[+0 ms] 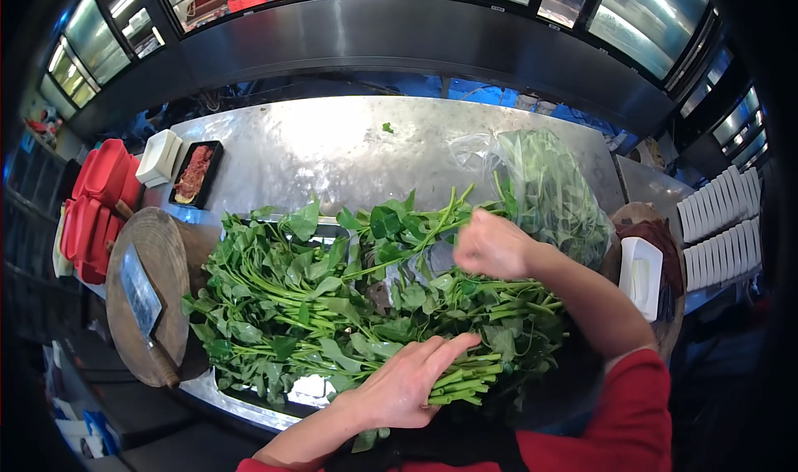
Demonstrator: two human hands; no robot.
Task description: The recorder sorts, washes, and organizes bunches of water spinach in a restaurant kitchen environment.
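Observation:
My left hand (pixel 399 384) is closed around a bundle of leafy greens with long stems. The cut stem ends (pixel 464 381) stick out to the right of its fingers. Above it, my right hand (pixel 492 244) is curled and blurred by motion, beside some loose green stems (pixel 439 219). Whether it grips any of them cannot be told. A large heap of the same greens (pixel 299 297) spreads to the left over a metal tray, which they mostly hide. More greens fill a clear plastic bag (pixel 555 185) just beyond my right forearm.
A cleaver (pixel 140 291) lies on a round wooden chopping block (pixel 177 241) at the left. Red containers (pixel 103 179), white trays (pixel 159 157) and a black tray of meat (pixel 196 176) stand behind it. At the right are a white dish (pixel 641 278) and stacked white dishes (pixel 717 210).

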